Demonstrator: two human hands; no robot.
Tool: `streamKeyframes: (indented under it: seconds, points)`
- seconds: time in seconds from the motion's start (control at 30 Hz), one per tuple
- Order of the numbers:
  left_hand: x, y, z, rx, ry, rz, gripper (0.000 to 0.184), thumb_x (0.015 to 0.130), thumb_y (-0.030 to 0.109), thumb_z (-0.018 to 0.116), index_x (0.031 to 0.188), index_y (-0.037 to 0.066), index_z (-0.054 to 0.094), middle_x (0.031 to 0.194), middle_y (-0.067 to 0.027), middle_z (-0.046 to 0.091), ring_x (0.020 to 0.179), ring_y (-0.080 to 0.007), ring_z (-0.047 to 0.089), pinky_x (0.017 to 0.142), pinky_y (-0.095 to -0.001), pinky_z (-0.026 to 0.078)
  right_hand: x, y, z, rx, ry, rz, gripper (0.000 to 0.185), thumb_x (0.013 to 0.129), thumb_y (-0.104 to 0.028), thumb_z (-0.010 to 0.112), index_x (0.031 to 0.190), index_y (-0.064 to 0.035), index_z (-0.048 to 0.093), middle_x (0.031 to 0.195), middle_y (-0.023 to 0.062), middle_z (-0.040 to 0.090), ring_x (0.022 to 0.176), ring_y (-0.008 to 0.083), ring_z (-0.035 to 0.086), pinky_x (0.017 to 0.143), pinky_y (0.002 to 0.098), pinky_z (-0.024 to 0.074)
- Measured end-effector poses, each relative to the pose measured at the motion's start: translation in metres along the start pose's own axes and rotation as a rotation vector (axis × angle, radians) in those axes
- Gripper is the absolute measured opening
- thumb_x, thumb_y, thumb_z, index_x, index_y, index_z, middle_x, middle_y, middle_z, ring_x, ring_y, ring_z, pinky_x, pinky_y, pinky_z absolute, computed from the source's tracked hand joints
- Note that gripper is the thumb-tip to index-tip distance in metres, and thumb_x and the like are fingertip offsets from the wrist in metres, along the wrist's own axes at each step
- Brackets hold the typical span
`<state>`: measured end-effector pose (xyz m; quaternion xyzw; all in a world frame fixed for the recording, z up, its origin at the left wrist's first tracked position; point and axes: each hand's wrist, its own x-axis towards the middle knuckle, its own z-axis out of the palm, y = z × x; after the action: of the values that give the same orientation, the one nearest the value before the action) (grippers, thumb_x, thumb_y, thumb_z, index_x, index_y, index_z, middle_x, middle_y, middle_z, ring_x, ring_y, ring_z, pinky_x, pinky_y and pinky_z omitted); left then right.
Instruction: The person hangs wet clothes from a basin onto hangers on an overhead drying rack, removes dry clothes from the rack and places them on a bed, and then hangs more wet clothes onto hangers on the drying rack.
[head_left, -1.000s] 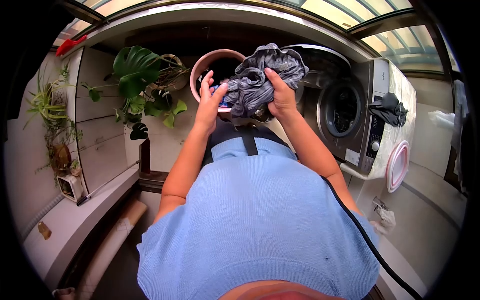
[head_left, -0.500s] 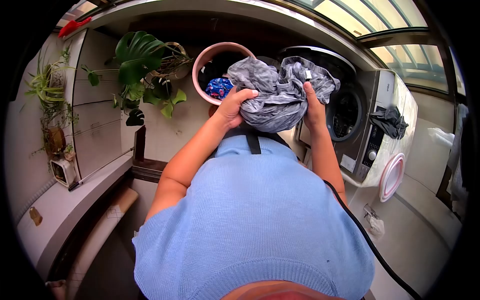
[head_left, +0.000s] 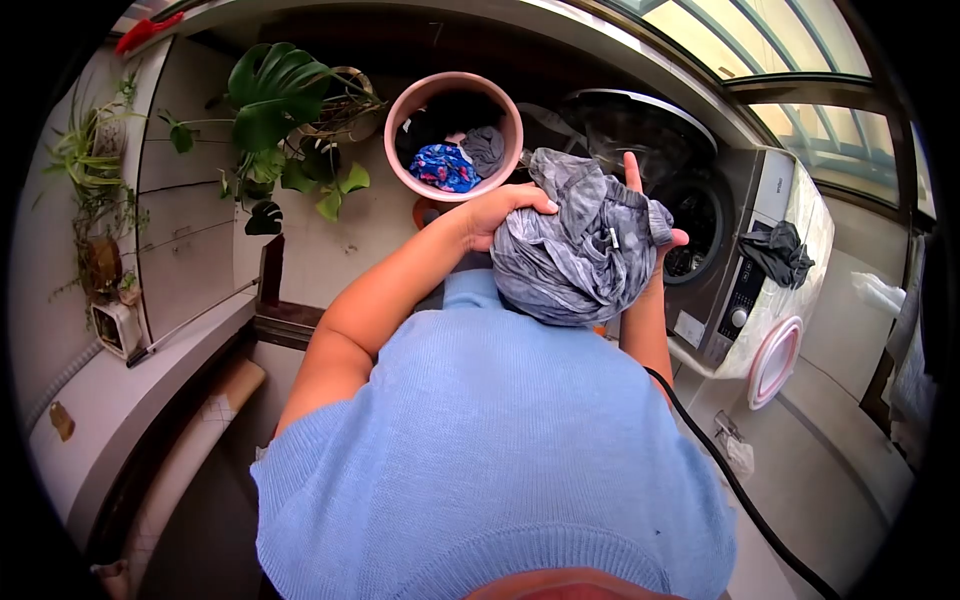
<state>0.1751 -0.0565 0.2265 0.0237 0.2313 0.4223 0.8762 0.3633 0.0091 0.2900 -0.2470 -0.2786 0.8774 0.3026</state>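
A crumpled grey mottled garment (head_left: 585,235) with a small white label hangs bunched in front of my chest. My left hand (head_left: 500,212) is closed on its left side, thumb on top of the cloth. On the right, my right hand (head_left: 660,232) holds the garment from behind; one finger points up and another digit shows at the right edge, while cloth hides the palm. Just beyond my left hand stands a pink bucket (head_left: 397,172). Inside it lie a blue floral cloth (head_left: 443,168), a grey cloth (head_left: 484,150) and dark fabric.
A front-loading washing machine (head_left: 755,215) stands at the right, its round door swung open. On its top lie a dark cloth (head_left: 778,252) and a pink-and-white round basin (head_left: 775,362). Potted plants (head_left: 275,105) are at the left. A black cable (head_left: 720,475) runs beside my right side.
The garment has moved down and right, away from the bucket, and is more bunched. My right hand has shifted from pinching its edge to behind it. More of the bucket's contents shows.
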Motion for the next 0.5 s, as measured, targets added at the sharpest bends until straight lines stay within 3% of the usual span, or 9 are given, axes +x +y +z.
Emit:
streamKeyframes:
  seconds: [0.07, 0.13, 0.17, 0.23, 0.27, 0.3, 0.37, 0.4, 0.5]
  points:
    - [0.007, -0.004, -0.003, 0.054, 0.025, 0.045, 0.044, 0.075, 0.006, 0.058, 0.116, -0.009, 0.052, 0.102, -0.0186, 0.064, 0.091, -0.0245, 0.065, 0.089, -0.0360, 0.050, -0.002, -0.007, -0.002, -0.118, -0.056, 0.107, 0.141, 0.040, -0.062, 0.083, 0.147, -0.0080, 0.008, 0.136, 0.0168, 0.043, 0.124, 0.0302, 0.045, 0.107, 0.0440, 0.0321]
    - [0.002, 0.010, 0.001, 0.109, -0.032, -0.123, 0.047, 0.076, 0.007, 0.061, 0.119, -0.006, 0.049, 0.106, -0.0176, 0.062, 0.096, -0.0230, 0.063, 0.088, -0.0355, 0.050, -0.007, -0.004, -0.014, -0.229, -0.072, 0.220, 0.125, 0.045, -0.045, 0.088, 0.144, -0.0040, 0.023, 0.133, 0.0151, 0.047, 0.123, 0.0264, 0.047, 0.104, 0.0381, 0.0347]
    - [0.001, 0.015, -0.001, 0.146, -0.080, -0.142, 0.045, 0.076, 0.009, 0.062, 0.117, -0.005, 0.051, 0.106, -0.0166, 0.061, 0.097, -0.0226, 0.063, 0.088, -0.0358, 0.050, -0.016, -0.005, -0.022, -0.292, 0.031, 0.252, 0.101, 0.051, -0.032, 0.086, 0.134, 0.0001, 0.040, 0.124, 0.0115, 0.054, 0.116, 0.0215, 0.052, 0.100, 0.0324, 0.0373]
    - [-0.007, 0.021, 0.005, 0.206, -0.097, -0.066, 0.052, 0.077, 0.010, 0.065, 0.124, -0.001, 0.046, 0.111, -0.0162, 0.059, 0.101, -0.0223, 0.061, 0.090, -0.0352, 0.049, -0.009, -0.004, 0.000, -0.514, 0.091, 0.147, 0.063, 0.061, -0.022, 0.079, 0.113, 0.0004, 0.053, 0.103, 0.0068, 0.060, 0.095, 0.0147, 0.057, 0.089, 0.0280, 0.0428]
    - [-0.007, 0.024, 0.000, 0.216, -0.135, -0.031, 0.065, 0.078, 0.011, 0.065, 0.134, 0.003, 0.033, 0.122, -0.0163, 0.050, 0.108, -0.0229, 0.055, 0.094, -0.0350, 0.046, -0.006, -0.002, 0.003, -0.641, 0.167, 0.094, 0.049, 0.065, -0.019, 0.077, 0.105, -0.0002, 0.056, 0.097, 0.0053, 0.060, 0.089, 0.0122, 0.057, 0.085, 0.0267, 0.0442]
    - [-0.006, 0.024, -0.011, 0.244, -0.078, 0.167, 0.070, 0.079, 0.013, 0.066, 0.136, 0.007, 0.026, 0.125, -0.0159, 0.043, 0.112, -0.0235, 0.052, 0.096, -0.0356, 0.044, -0.004, -0.001, 0.010, -0.707, 0.213, -0.036, 0.033, 0.069, -0.014, 0.073, 0.096, -0.0010, 0.057, 0.092, 0.0044, 0.060, 0.084, 0.0105, 0.056, 0.079, 0.0253, 0.0453]
    - [-0.010, 0.030, -0.032, 0.160, -0.023, 0.427, 0.080, 0.081, 0.020, 0.067, 0.141, 0.014, 0.013, 0.129, -0.0140, 0.030, 0.118, -0.0254, 0.043, 0.099, -0.0371, 0.040, 0.002, 0.001, 0.010, -0.758, 0.238, -0.228, 0.024, 0.071, -0.009, 0.072, 0.088, -0.0019, 0.056, 0.089, 0.0046, 0.059, 0.083, 0.0107, 0.055, 0.077, 0.0254, 0.0449]
    - [-0.018, 0.030, -0.035, 0.155, 0.071, 0.403, 0.078, 0.085, 0.033, 0.062, 0.144, 0.015, 0.014, 0.130, -0.0143, 0.044, 0.118, -0.0266, 0.046, 0.099, -0.0453, 0.038, 0.005, 0.002, 0.010, -0.845, 0.246, -0.374, 0.022, 0.072, -0.008, 0.071, 0.085, -0.0020, 0.055, 0.087, 0.0046, 0.059, 0.082, 0.0109, 0.055, 0.077, 0.0255, 0.0446]
    - [-0.022, 0.018, -0.050, 0.024, -0.023, 0.100, 0.082, 0.084, 0.063, 0.050, 0.145, 0.019, 0.017, 0.140, -0.0142, 0.037, 0.125, -0.0298, 0.043, 0.102, -0.0535, 0.031, 0.015, -0.002, 0.032, -1.334, 0.040, -0.762, 0.028, 0.063, -0.005, 0.076, 0.078, -0.0034, 0.053, 0.080, 0.0100, 0.057, 0.073, 0.0204, 0.056, 0.070, 0.0292, 0.0460]
